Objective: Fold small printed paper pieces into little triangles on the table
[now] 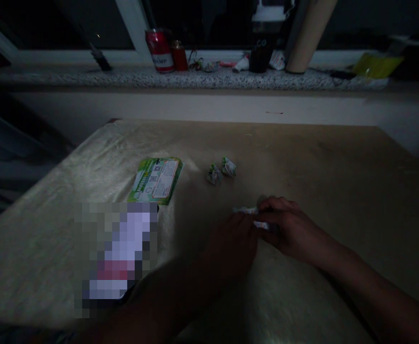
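A small printed piece of paper or wrapper (245, 210), light with coloured marks, lies low at the table under both of my hands. My left hand (236, 241) is in deep shadow, its fingers bent and pressed onto the piece's near side. From the right, my right hand (286, 220) pinches its other end, thumb below and fingers above. Much of the piece is covered by the fingers. Beyond the hands sit two small folded pieces (215, 175) of green and white printed paper, close together. Left of them a green printed packet (156, 180) lies flat.
A pixelated, lit phone-like device (123, 253) lies at the table's left. Behind the table (302, 157), the speckled windowsill (123, 79) bears a red can (160, 51), a small red jar (179, 56), a dark cup (261, 48), a tall tube (307, 38) and a yellow packet (377, 65).
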The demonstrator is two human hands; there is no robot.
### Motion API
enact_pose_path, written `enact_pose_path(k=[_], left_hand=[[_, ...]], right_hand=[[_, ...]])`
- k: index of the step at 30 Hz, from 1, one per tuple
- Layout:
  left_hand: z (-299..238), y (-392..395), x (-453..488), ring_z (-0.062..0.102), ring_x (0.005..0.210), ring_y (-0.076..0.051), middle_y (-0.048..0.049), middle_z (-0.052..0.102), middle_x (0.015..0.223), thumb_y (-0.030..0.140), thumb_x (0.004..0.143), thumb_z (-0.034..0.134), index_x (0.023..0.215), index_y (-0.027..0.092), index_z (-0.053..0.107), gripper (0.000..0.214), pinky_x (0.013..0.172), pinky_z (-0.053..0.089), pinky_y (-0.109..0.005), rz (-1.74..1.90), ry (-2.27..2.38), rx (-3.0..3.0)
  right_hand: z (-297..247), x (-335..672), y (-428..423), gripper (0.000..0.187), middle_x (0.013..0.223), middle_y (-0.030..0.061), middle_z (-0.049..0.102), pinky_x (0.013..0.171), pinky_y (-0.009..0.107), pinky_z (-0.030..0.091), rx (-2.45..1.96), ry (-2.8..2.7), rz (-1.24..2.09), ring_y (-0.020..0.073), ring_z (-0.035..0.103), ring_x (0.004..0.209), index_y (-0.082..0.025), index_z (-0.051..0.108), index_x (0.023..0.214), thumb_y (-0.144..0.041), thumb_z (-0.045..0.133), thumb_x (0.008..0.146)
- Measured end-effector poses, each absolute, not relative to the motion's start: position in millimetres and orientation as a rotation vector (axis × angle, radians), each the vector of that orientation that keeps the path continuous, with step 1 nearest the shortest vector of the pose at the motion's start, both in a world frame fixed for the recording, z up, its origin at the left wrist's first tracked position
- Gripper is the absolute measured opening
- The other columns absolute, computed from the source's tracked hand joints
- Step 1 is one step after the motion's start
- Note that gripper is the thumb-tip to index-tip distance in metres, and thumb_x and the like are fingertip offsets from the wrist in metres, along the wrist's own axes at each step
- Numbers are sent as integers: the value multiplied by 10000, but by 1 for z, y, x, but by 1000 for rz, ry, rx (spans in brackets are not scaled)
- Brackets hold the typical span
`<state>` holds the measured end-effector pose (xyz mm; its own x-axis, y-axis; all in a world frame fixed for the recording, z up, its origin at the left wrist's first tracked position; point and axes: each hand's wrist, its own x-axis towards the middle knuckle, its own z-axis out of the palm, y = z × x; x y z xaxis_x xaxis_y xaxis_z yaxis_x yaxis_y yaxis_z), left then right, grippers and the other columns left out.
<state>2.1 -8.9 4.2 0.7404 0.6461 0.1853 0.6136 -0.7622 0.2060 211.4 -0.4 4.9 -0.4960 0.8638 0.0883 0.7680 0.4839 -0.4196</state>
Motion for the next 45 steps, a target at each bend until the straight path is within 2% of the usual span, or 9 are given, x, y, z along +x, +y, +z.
enact_pose_path(k=[4, 6, 20, 27, 29, 33, 39, 41, 45], left_hand=[[-6, -25, -6, 638, 1123, -279, -155, 675, 1222, 100, 1007, 466, 1289, 43, 627, 329, 1058, 510, -429, 421, 988, 2922], [-9, -28, -11, 634, 1158, -285, -152, 678, 1240, 126, 1020, 451, 1294, 46, 627, 335, 1091, 492, -433, 431, 968, 2931], [0, -33, -16, 589, 1224, -337, -152, 644, 1352, 203, 1028, 446, 1389, 83, 582, 404, 1028, 475, -517, 219, 1041, 2947], [-3, -35, -19, 527, 1322, -418, -153, 615, 1402, 320, 1019, 492, 1404, 199, 577, 412, 974, 476, -579, 240, 1182, 2882], [-4, -35, -21, 531, 1330, -408, -152, 617, 1415, 323, 1031, 470, 1401, 209, 580, 403, 985, 467, -579, 269, 1195, 2882], [-10, -38, -22, 586, 1279, -355, -182, 651, 1393, 324, 1039, 433, 1374, 126, 590, 420, 1036, 440, -571, 376, 1220, 2838], [-16, -41, -22, 559, 1324, -372, -221, 610, 1454, 333, 1025, 451, 1430, 48, 536, 503, 1068, 421, -615, 452, 1298, 2807], [-14, -40, -22, 561, 1316, -375, -218, 616, 1440, 334, 1024, 454, 1425, 68, 550, 491, 1057, 439, -609, 430, 1266, 2800], [-10, -39, -25, 540, 1339, -398, -198, 579, 1462, 340, 1027, 475, 1469, 197, 536, 469, 1055, 449, -618, 313, 1220, 2786]], right_hand=[[6, 211, -2, 317, 1170, 77, 674, 962, 471, 469, -1362, -2439, 495, 287, 625, 1121, -300, 756, 1212, -241, 711, 904], [7, 210, -3, 329, 1169, 78, 675, 962, 474, 468, -1363, -2433, 499, 286, 625, 1118, -301, 751, 1227, -245, 708, 905], [10, 208, -5, 429, 1156, 68, 672, 981, 484, 471, -1387, -2420, 511, 281, 620, 1112, -324, 751, 1254, -146, 686, 870], [7, 209, -4, 405, 1159, 73, 673, 979, 483, 469, -1382, -2428, 505, 279, 617, 1115, -315, 754, 1251, -163, 681, 883], [7, 210, -4, 409, 1154, 73, 671, 979, 481, 469, -1380, -2423, 509, 275, 617, 1108, -308, 751, 1259, -163, 680, 884], [8, 209, -4, 413, 1159, 74, 675, 975, 482, 470, -1375, -2432, 495, 279, 625, 1114, -323, 751, 1257, -155, 673, 888], [7, 210, -4, 402, 1159, 76, 689, 961, 462, 484, -1356, -2423, 484, 281, 634, 1115, -329, 752, 1258, -179, 702, 889], [7, 211, -4, 395, 1159, 74, 689, 961, 467, 481, -1358, -2423, 474, 282, 637, 1110, -331, 755, 1251, -184, 705, 888], [8, 210, -4, 391, 1161, 73, 680, 968, 474, 474, -1368, -2432, 507, 281, 629, 1111, -321, 761, 1242, -167, 688, 891]])
